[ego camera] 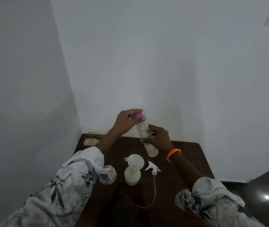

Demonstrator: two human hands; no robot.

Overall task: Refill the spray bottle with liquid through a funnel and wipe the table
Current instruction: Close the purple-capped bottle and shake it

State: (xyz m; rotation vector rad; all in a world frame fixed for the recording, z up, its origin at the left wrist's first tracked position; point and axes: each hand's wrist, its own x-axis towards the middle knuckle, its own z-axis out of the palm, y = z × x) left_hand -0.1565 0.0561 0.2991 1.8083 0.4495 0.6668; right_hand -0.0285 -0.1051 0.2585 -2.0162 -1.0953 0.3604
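Note:
A tall clear refill bottle (151, 149) with a little yellowish liquid at its bottom is held tilted above the dark wooden table (187, 154). My right hand (156, 136) grips its middle. My left hand (127, 119) is closed on its purple cap (138, 115) at the top. Below stands the spray bottle (132, 176), open, with a white funnel (134, 159) seated in its neck and some yellowish liquid inside. Its white trigger head (152, 167) lies on the table to the right, with the dip tube (153, 194) trailing toward me.
A gold wire holder (93, 138) with a pale sponge or cloth in it sits at the table's back left corner. White walls close in on the left and behind. Dark floor (261, 185) shows to the right of the table.

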